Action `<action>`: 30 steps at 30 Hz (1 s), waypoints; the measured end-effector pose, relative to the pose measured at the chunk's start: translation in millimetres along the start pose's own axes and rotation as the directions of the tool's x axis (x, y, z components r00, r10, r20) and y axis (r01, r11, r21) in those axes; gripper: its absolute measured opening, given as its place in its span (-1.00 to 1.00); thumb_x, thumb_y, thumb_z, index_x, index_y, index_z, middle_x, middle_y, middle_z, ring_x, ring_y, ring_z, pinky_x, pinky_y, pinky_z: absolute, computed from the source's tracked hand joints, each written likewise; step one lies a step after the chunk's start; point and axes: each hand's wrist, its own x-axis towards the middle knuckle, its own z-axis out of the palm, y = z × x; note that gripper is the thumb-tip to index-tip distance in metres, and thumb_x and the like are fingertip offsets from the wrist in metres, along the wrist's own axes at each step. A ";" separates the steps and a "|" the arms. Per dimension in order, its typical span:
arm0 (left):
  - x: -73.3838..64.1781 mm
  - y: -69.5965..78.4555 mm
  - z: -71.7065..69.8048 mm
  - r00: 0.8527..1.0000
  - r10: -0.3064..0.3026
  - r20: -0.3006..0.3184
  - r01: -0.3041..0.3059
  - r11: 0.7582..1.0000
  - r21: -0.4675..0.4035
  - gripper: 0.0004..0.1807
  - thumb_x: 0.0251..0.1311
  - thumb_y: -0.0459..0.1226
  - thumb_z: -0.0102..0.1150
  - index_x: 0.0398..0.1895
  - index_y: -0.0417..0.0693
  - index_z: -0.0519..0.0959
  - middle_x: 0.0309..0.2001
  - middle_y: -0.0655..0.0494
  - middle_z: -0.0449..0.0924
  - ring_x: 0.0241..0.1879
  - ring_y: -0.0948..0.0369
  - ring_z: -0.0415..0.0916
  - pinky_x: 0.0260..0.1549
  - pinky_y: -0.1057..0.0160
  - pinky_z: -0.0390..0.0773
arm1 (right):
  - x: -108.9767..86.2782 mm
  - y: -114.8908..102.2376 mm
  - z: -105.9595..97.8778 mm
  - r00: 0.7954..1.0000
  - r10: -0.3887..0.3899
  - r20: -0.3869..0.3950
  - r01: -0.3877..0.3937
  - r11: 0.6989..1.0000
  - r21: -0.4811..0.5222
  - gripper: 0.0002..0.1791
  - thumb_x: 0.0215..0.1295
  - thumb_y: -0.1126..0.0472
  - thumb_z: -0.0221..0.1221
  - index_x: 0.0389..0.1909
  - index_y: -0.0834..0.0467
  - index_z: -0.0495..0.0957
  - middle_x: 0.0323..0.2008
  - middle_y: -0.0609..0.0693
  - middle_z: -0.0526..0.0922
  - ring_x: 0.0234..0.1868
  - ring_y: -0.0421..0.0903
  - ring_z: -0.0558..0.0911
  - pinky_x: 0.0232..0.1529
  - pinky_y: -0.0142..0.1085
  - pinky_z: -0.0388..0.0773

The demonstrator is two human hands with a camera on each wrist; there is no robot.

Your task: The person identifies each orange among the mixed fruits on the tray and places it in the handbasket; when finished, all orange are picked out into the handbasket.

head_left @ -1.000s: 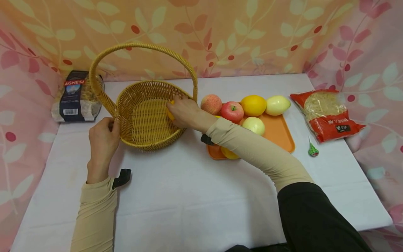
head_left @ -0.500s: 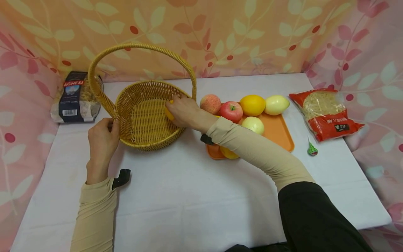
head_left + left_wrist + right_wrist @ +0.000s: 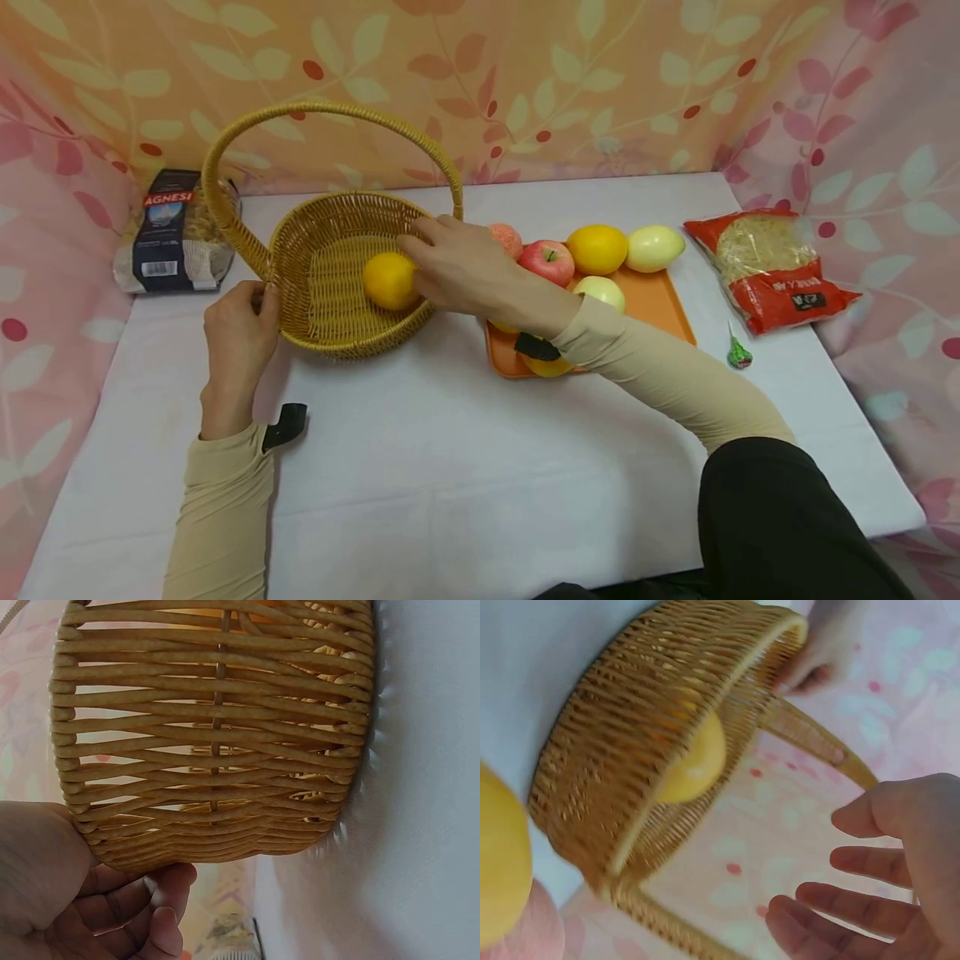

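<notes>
A yellow, lemon-like fruit (image 3: 388, 282) lies inside the woven basket (image 3: 330, 292), against its right side. My right hand (image 3: 468, 262) hovers over the basket's right rim, just beside that fruit; in the right wrist view its fingers (image 3: 855, 904) are spread with nothing between them. With thumb and fingers, my left hand (image 3: 240, 337) grips the basket's left rim near the foot of the tall handle (image 3: 330, 108). The left wrist view shows the basket's woven wall (image 3: 217, 735) close up, with the left fingers curled at its rim.
Right of the basket, an orange tray (image 3: 656, 300) bears a red apple (image 3: 547, 263), a peach (image 3: 506, 239) and several yellow and pale fruits. A pasta bag (image 3: 176, 233) stands back left. At right lie a red bag (image 3: 772, 267) and a green-wrapped lollipop (image 3: 739, 354).
My right hand has let go of the yellow fruit and moved up and right, leaving it in the basket. The left hand keeps its hold on the rim.
</notes>
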 end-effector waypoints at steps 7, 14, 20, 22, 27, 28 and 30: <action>1.4 -0.5 0.2 1.000 -0.022 0.012 0.022 1.000 0.003 -0.64 0.38 -0.25 -0.04 -0.12 -0.41 0.62 -0.32 -0.33 0.65 -0.39 -0.05 0.52 -0.51 0.45 0.22 | -43.8 35.4 -23.6 0.957 0.012 -0.290 0.004 0.998 0.055 -0.68 0.22 0.19 0.17 -0.03 0.17 0.65 -0.07 0.09 0.70 -0.06 0.04 0.67 -0.17 -0.11 0.65; 2.6 -0.2 -1.0 1.000 -0.014 0.003 0.014 1.000 -0.001 -0.64 0.38 -0.25 -0.03 -0.12 -0.42 0.62 -0.33 -0.33 0.65 -0.40 -0.04 0.50 -0.53 0.51 0.20 | -85.2 103.2 -34.8 0.965 0.166 -0.202 -0.153 0.985 0.076 -0.61 0.21 0.20 0.23 0.05 0.24 0.58 0.04 0.19 0.62 0.01 0.15 0.60 -0.09 0.03 0.60; 2.0 -2.1 -0.8 1.000 -0.008 0.001 0.008 1.000 0.001 -0.64 0.38 -0.25 -0.03 -0.15 -0.43 0.62 -0.36 -0.33 0.63 -0.42 -0.04 0.48 -0.52 0.44 0.22 | -109.2 153.1 -21.9 0.942 0.318 0.111 -0.329 0.939 0.099 -0.47 0.26 0.16 0.20 0.25 0.20 0.44 0.25 0.25 0.44 0.26 0.23 0.41 0.20 0.19 0.40; 1.1 -2.4 -0.5 1.000 -0.007 0.000 0.007 1.000 0.003 -0.64 0.38 -0.25 -0.03 -0.15 -0.43 0.62 -0.37 -0.32 0.63 -0.43 -0.04 0.47 -0.52 0.42 0.22 | -114.3 163.8 -16.0 0.913 0.358 0.197 -0.379 0.921 0.084 -0.42 0.27 0.13 0.18 0.31 0.18 0.38 0.29 0.27 0.38 0.30 0.26 0.37 0.22 0.23 0.37; -0.6 -1.9 -0.3 1.000 -0.018 0.014 0.017 1.000 0.004 -0.64 0.38 -0.25 -0.04 -0.15 -0.42 0.62 -0.37 -0.31 0.63 -0.42 -0.03 0.47 -0.53 0.42 0.23 | -122.6 181.8 -2.3 0.850 0.415 0.323 -0.453 0.890 0.049 -0.31 0.29 0.06 0.17 0.41 0.13 0.25 0.35 0.31 0.30 0.32 0.30 0.34 0.16 0.30 0.36; -0.6 -1.7 -0.3 1.000 -0.020 0.017 0.020 1.000 0.003 -0.64 0.38 -0.24 -0.05 -0.14 -0.42 0.62 -0.36 -0.32 0.63 -0.42 -0.03 0.48 -0.53 0.43 0.23 | -123.6 184.3 0.2 0.843 0.420 0.337 -0.459 0.887 0.044 -0.30 0.29 0.05 0.17 0.42 0.12 0.24 0.36 0.32 0.29 0.32 0.30 0.34 0.16 0.31 0.36; -0.4 -1.1 -0.2 0.999 -0.027 0.023 0.027 1.000 0.004 -0.63 0.38 -0.24 -0.05 -0.13 -0.41 0.62 -0.35 -0.32 0.63 -0.41 -0.03 0.48 -0.53 0.44 0.23 | -124.8 188.1 4.1 0.832 0.425 0.356 -0.468 0.883 0.039 -0.29 0.30 0.02 0.17 0.43 0.10 0.23 0.37 0.32 0.28 0.31 0.31 0.34 0.17 0.30 0.35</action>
